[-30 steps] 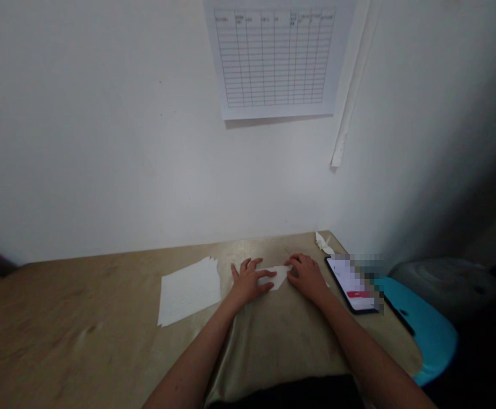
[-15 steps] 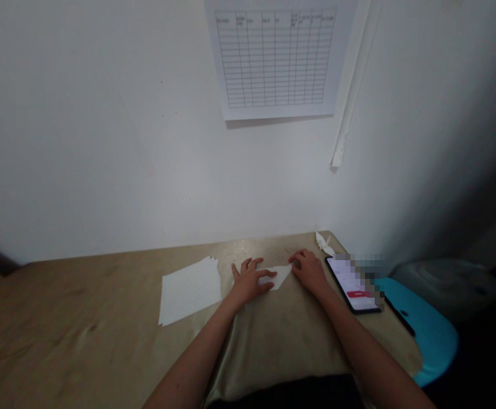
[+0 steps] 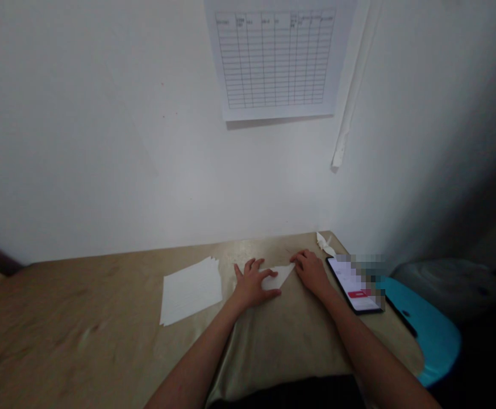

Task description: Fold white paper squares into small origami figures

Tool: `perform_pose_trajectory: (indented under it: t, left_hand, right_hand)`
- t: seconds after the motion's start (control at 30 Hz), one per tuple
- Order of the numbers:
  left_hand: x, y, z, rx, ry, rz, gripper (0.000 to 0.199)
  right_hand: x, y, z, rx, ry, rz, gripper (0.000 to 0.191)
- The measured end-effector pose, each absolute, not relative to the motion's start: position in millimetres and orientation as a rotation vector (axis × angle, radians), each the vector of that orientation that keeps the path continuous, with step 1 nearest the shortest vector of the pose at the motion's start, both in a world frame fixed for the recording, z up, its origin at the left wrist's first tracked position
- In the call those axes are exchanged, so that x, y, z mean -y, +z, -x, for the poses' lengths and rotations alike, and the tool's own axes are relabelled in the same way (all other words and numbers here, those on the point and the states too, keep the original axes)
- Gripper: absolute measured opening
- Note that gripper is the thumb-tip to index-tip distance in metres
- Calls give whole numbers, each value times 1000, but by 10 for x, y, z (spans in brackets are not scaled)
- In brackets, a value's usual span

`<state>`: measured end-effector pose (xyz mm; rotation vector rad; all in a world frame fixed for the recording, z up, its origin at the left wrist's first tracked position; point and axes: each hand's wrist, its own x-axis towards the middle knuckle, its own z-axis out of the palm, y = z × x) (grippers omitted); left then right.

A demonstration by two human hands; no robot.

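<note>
Near the far edge of the surface [image 3: 103, 341], left hand [image 3: 249, 288], fingers spread, pins folded paper [image 3: 280, 276]; right hand [image 3: 311, 270] at its tip, pinch unclear; uneven pressure could skew it.

Camera: head-worn, single view | Position: above the wearer's side of the tan, smooth-covered worktop [image 3: 115, 335] | Facing: forward and down, flat white wall [image 3: 103, 147] rising across the upper part | Range: near, with the bare left hand [image 3: 250, 285] and bare right hand [image 3: 311, 271] below mid-height
</note>
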<state>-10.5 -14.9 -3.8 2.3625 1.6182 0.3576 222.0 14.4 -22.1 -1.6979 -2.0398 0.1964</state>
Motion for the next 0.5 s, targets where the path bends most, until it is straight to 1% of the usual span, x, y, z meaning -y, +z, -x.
perform_pose_trajectory:
  t: [0.07, 0.17, 0.33, 0.43, 0.5]
  left_hand:
    - [151, -47, 93, -1626, 387, -2371, 56]
    - [145, -47, 89, -1630, 425, -2375, 45]
    - [116, -34, 115, -1575, 462, -2411, 30]
    - [93, -31, 122, -1557, 465, -2409, 18]
    - [80, -29, 119, -1562, 471, -2396, 15]
  right_hand:
    - [-136, -225, -2227, 2043, 210, 1684, 28]
    - [-127, -234, -2229, 2033, 248, 1667, 29]
    - [-91, -223, -2220, 2020, 334, 1590, 44]
    - [-53, -188, -2201, 2062, 379, 1476, 41]
    - [-34, -168, -2180, 2082, 397, 1426, 39]
